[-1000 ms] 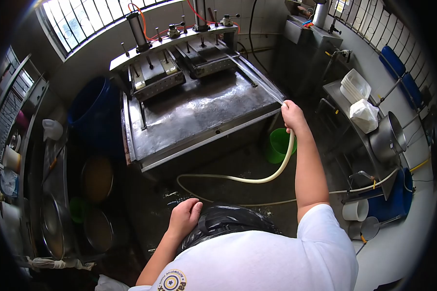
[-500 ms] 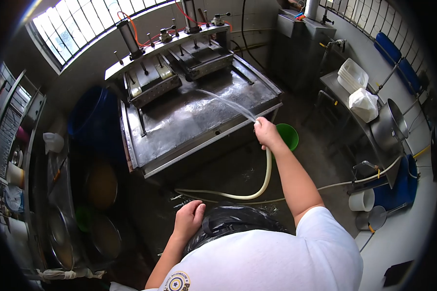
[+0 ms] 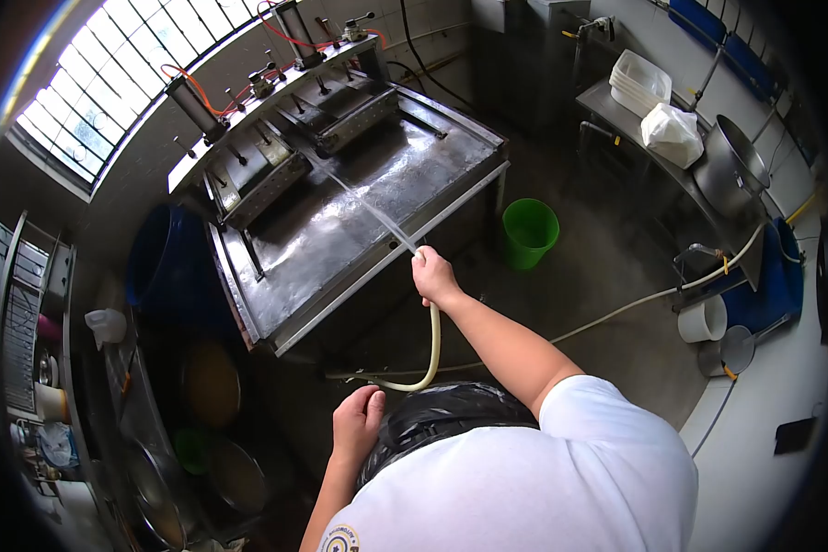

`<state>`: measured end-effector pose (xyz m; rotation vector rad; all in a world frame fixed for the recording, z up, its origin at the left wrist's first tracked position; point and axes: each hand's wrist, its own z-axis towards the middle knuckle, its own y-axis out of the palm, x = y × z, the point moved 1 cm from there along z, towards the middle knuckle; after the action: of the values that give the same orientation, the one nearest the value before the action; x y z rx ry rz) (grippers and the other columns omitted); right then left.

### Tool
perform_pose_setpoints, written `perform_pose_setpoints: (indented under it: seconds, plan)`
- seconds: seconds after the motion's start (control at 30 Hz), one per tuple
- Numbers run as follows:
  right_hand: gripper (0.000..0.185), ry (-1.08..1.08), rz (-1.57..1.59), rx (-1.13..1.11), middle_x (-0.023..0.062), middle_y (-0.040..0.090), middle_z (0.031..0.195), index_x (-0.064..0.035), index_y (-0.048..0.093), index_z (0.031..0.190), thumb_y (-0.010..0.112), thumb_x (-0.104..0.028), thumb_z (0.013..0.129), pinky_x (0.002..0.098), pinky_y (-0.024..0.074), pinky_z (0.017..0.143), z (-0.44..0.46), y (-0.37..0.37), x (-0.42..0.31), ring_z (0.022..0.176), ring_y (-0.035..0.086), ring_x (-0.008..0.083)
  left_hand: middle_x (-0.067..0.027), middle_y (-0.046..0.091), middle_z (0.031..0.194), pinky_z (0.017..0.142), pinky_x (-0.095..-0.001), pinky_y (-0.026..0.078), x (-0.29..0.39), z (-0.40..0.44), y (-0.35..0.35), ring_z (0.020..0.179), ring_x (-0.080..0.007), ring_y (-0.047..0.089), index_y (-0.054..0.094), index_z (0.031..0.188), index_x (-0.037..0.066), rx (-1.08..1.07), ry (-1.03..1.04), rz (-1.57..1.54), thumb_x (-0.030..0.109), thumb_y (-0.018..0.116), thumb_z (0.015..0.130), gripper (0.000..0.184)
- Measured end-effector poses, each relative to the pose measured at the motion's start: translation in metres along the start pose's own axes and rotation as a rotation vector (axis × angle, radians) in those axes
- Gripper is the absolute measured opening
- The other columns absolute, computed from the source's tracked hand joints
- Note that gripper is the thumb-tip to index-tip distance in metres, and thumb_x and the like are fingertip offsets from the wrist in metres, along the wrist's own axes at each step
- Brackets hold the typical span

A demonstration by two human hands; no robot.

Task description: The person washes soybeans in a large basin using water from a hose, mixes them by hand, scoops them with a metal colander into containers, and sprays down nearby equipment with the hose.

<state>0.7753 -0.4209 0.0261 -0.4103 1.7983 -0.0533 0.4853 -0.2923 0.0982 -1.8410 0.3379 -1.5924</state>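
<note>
the right hand (image 3: 435, 276) is closed around the end of a pale hose (image 3: 435, 348), its fingers wrapped about it just beyond the near edge of a large metal table (image 3: 350, 212). from the hose end a thin jet of water (image 3: 373, 212) shoots forward over the tabletop, toward the space between two perforated metal boxes. the left hand (image 3: 358, 420) is near the person's waist, beside a shiny black apron (image 3: 446, 414), its fingers curled in and the thumb lying alongside; whether they are pressed together cannot be told.

below the right hand the hose hangs down, curves toward the left hand, then doubles back and runs off to the right, rising past the end of a side table (image 3: 642, 129).

the tabletop is wet and shiny. on its far part sit the left box (image 3: 265, 189) and the right box (image 3: 359, 124), under a metal beam (image 3: 281, 90) that carries two upright cylinders and red tubing. a green bucket (image 3: 530, 235) stands on the floor, just off the right side of the metal table. farther right, the side table bears stacked white tubs (image 3: 641, 81), a white bag (image 3: 672, 135) and a big steel pot (image 3: 729, 166); a white bucket (image 3: 703, 319) is below.
</note>
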Motion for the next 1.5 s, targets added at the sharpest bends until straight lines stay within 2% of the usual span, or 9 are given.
perform_pose_setpoints:
  seconds: [0.43, 0.5, 0.63, 0.7, 1.27, 1.5]
  plan:
    - [0.026, 0.048, 0.016, 0.01, 0.013, 0.064, 0.074, -0.0065, 0.058, 0.12, 0.049, -0.026, 0.105, 0.0398, 0.0557, 0.041, 0.0, 0.011, 0.011, 0.047, 0.064, 0.0271, -0.0161, 0.074, 0.091, 0.075, -0.0362, 0.055, -0.012, -0.009, 0.0, 0.08, -0.0271, 0.071, 0.072, 0.11, -0.001, 0.017, -0.075, -0.019, 0.022, 0.069, 0.1, 0.025]
    - [0.026, 0.043, 0.02, 0.015, 0.0131, 0.064, 0.074, -0.0066, 0.058, 0.12, 0.049, -0.026, 0.105, 0.0399, 0.0557, 0.041, 0.001, 0.012, 0.011, 0.048, 0.064, 0.0271, -0.0075, 0.073, 0.087, 0.074, -0.0288, 0.055, -0.013, -0.009, 0.0, 0.079, -0.0133, 0.068, 0.072, 0.112, -0.001, 0.014, -0.054, -0.023, 0.025, 0.069, 0.103, 0.028]
    - [0.025, 0.036, 0.02, -0.002, 0.013, 0.065, 0.074, -0.0073, 0.058, 0.12, 0.049, -0.026, 0.105, 0.0394, 0.0559, 0.041, -0.003, 0.011, 0.009, 0.048, 0.064, 0.027, -0.0071, 0.074, 0.087, 0.073, -0.0291, 0.055, -0.008, -0.009, 0.0, 0.079, -0.0132, 0.068, 0.073, 0.112, -0.001, 0.006, -0.051, -0.006, 0.025, 0.069, 0.103, 0.028]
    - [0.025, 0.028, 0.011, -0.008, 0.013, 0.065, 0.074, -0.0072, 0.058, 0.12, 0.049, -0.026, 0.105, 0.0391, 0.056, 0.042, -0.005, 0.01, 0.01, 0.049, 0.065, 0.0269, -0.0149, 0.073, 0.088, 0.072, -0.0344, 0.055, -0.009, -0.009, 0.001, 0.077, -0.0244, 0.07, 0.072, 0.109, -0.001, 0.023, -0.075, -0.037, 0.021, 0.069, 0.1, 0.024]
    - [0.029, 0.034, 0.033, -0.01, 0.0163, 0.069, 0.08, -0.006, 0.057, 0.125, 0.052, -0.025, 0.104, 0.0397, 0.0579, 0.043, -0.005, -0.016, 0.013, 0.051, 0.068, 0.0292, -0.0115, 0.072, 0.086, 0.071, -0.0317, 0.054, -0.001, -0.006, 0.013, 0.074, -0.0183, 0.067, 0.072, 0.111, -0.001, -0.014, -0.072, -0.034, 0.021, 0.068, 0.102, 0.025]
    - [0.029, 0.055, 0.034, -0.05, 0.0128, 0.066, 0.077, -0.0059, 0.057, 0.125, 0.051, -0.025, 0.104, 0.0389, 0.0575, 0.043, 0.005, -0.024, 0.021, 0.051, 0.067, 0.0269, -0.0108, 0.072, 0.086, 0.071, -0.0313, 0.054, 0.007, -0.006, 0.023, 0.075, -0.0174, 0.066, 0.072, 0.112, -0.001, -0.016, -0.096, -0.031, 0.022, 0.068, 0.102, 0.025]
